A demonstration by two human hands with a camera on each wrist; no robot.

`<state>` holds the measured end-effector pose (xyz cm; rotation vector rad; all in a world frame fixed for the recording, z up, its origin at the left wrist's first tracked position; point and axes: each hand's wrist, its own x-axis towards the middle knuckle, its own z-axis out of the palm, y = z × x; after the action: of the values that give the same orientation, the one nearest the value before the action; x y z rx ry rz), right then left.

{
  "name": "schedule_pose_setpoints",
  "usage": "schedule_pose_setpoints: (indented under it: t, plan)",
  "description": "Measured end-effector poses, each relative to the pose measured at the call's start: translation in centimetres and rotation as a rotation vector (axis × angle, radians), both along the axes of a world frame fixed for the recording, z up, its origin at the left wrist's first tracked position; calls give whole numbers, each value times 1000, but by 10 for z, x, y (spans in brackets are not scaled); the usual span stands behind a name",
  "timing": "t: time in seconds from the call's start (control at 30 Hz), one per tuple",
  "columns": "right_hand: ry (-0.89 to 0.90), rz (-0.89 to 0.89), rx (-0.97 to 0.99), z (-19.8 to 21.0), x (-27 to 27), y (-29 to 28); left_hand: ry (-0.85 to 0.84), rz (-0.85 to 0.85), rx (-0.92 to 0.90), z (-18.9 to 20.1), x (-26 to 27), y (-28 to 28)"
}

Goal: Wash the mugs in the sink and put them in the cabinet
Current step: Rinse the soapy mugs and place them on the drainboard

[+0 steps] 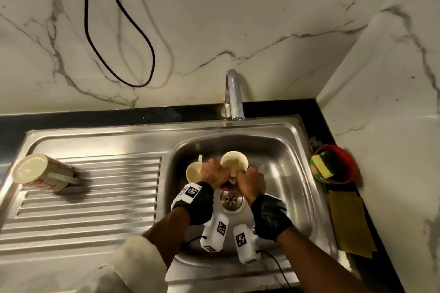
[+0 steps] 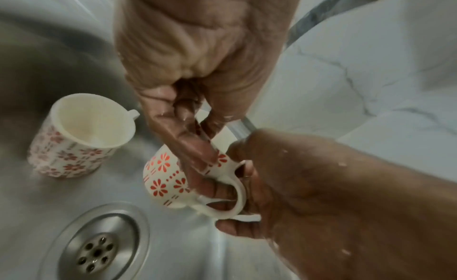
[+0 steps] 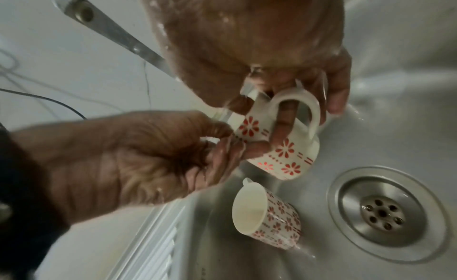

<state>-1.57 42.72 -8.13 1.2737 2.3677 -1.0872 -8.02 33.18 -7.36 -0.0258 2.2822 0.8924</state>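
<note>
Both hands meet on one flowered mug above the drain: my right hand has fingers hooked through its handle, my left hand rubs the wall with curled fingers. A second mug lies on its side left of the drain; a third mug lies on the draining board further left. I judge this ceramic stiff, breakable and slick when wet, so the handle is my safest hold. I can read no writing anywhere.
</note>
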Motion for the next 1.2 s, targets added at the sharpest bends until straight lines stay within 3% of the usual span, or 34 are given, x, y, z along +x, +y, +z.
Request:
schedule_pose_setpoints:
  t: [0.1, 0.23, 0.33, 0.47, 0.57, 0.67, 0.97, 1.1, 1.2]
  plan:
    - [70, -71, 32, 11, -16, 11, 45, -54, 75, 24, -16, 5]
    - [171, -158, -36, 20, -32, 20, 376, -121, -89, 48, -55, 6]
    - [262, -154, -33, 21, -36, 16, 471, -147, -93, 65, -79, 18]
    - [370, -115, -6, 25, -38, 9, 494, -306, -105, 70, -101, 41]
    - [354, -83, 54, 28, -42, 9, 525, -352, -116, 75, -104, 52]
    - [376, -80, 102, 27, -47, 11, 556, -241, -92, 66, -109, 60]
    - [406, -53, 165, 37, -53, 19, 575, -151, 24, 64, -114, 56]
    - [393, -52, 129, 35, -49, 16, 465, -36, 220, 59, -104, 34]
    - [383, -64, 112, 27, -51, 12, 381, -15, 206, 45, -85, 17]
